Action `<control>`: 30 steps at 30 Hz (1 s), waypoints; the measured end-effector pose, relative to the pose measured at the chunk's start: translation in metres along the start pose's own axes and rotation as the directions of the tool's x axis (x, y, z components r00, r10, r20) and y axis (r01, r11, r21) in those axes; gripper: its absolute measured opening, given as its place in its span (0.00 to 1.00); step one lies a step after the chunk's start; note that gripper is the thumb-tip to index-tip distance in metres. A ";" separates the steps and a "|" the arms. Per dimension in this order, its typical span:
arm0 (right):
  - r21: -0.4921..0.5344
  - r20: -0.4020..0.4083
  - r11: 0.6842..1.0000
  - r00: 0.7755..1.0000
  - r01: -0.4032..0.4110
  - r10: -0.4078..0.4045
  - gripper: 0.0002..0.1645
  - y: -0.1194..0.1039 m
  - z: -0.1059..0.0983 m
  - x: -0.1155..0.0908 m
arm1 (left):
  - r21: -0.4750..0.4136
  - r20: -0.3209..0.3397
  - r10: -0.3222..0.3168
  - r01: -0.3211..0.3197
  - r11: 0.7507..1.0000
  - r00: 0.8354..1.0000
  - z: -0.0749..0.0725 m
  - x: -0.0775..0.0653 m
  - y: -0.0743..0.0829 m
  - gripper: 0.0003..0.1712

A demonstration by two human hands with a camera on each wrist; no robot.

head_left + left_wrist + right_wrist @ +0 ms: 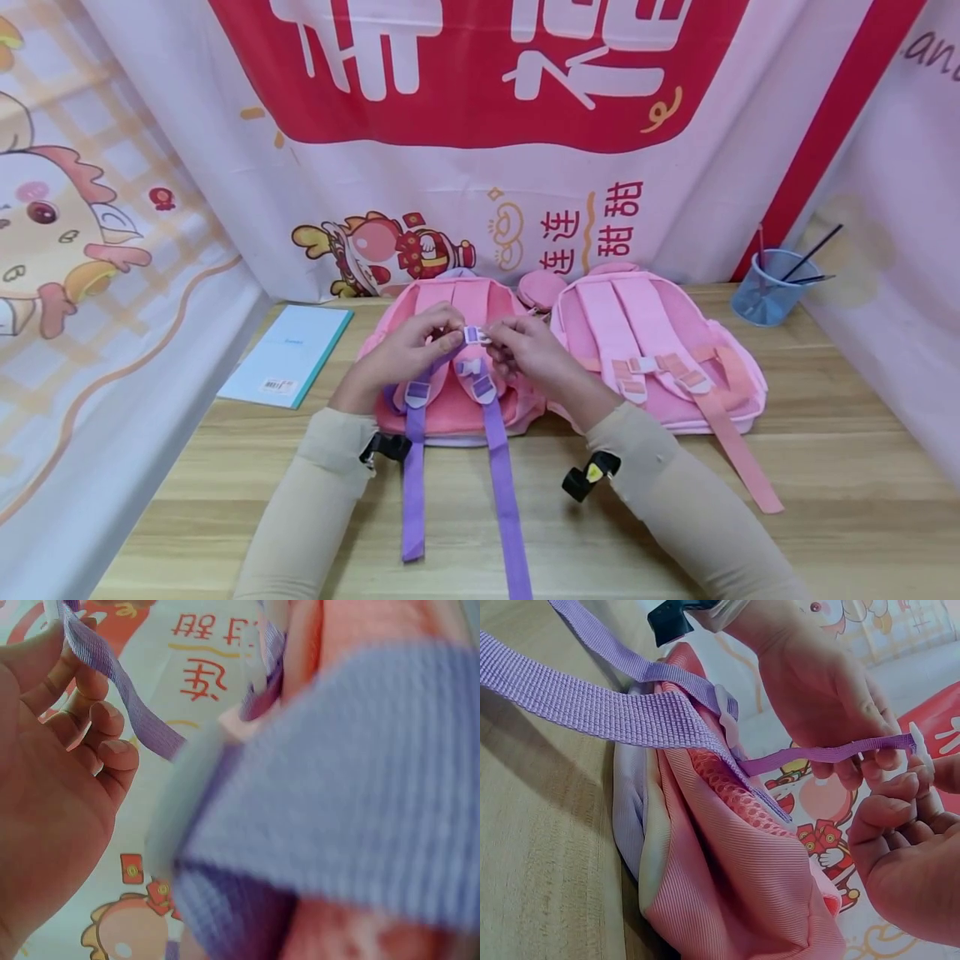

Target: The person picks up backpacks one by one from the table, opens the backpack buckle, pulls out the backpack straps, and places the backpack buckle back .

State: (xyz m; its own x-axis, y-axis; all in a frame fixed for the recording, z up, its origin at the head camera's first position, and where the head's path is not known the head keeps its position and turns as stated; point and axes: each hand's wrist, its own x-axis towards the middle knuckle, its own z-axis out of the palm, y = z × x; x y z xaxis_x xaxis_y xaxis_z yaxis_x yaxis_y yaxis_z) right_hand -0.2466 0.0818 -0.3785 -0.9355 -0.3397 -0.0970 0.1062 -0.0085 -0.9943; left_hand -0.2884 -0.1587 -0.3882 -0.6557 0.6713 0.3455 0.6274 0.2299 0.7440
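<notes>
A small white plastic buckle (pixel 475 335) on a purple strap (pixel 802 756) is held up between both hands, above a pink backpack (pixel 450 425) lying with its shoulder straps upward. My left hand (pixel 412 346) pinches the strap at the buckle's left end. On the other side, the thumb and fingers of my right hand (pixel 528 350) pinch the buckle's pronged end. Another white buckle piece (pixel 470 367) lies on the backpack below. The left wrist view shows the purple webbing (pixel 127 697) running up to the left hand (pixel 52 787); the fingertips' grip is partly cut off there.
A second pink backpack (pixel 660 333) with peach straps lies to the right. At the left is a light-blue notebook (pixel 288 354); a blue pen cup (pixel 772 292) stands at the back right. Two loose purple strap ends (pixel 508 517) trail toward the table's front.
</notes>
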 end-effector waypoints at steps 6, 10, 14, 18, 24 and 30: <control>-0.014 0.031 1.000 1.000 0.006 -0.005 0.17 0.001 0.000 -0.002 | -0.056 0.011 0.024 -0.023 0.998 1.000 0.003 0.004 0.003 0.08; 0.058 0.071 0.998 0.997 0.033 -0.037 0.16 0.001 0.003 -0.005 | -0.066 -0.004 0.036 -0.036 0.997 0.999 0.006 0.005 0.002 0.10; 0.166 0.112 0.986 0.992 0.035 -0.054 0.17 0.001 0.005 -0.006 | -0.067 -0.018 0.055 -0.056 0.996 0.998 0.007 0.007 0.002 0.12; 0.223 0.139 0.975 0.989 0.012 -0.044 0.18 0.001 0.006 -0.007 | -0.064 -0.027 0.063 -0.064 0.996 0.998 0.007 0.007 0.002 0.14; 0.202 0.123 0.978 0.989 0.060 -0.086 0.17 0.001 0.008 -0.010 | -0.076 -0.035 0.071 -0.074 0.994 0.997 0.007 0.004 0.003 0.14; 0.205 0.133 0.975 0.985 0.085 -0.114 0.18 0.003 0.009 -0.010 | -0.077 -0.030 0.113 -0.115 0.990 0.993 0.006 0.003 0.003 0.14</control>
State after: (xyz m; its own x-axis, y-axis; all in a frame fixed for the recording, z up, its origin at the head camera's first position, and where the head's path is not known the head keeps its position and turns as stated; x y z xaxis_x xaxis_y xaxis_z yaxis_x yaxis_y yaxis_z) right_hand -0.2336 0.0766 -0.3798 -0.8884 -0.4584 0.0234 0.0931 -0.2299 -0.9687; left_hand -0.2855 -0.1514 -0.3884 -0.5926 0.6718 0.4445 0.6645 0.0957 0.7411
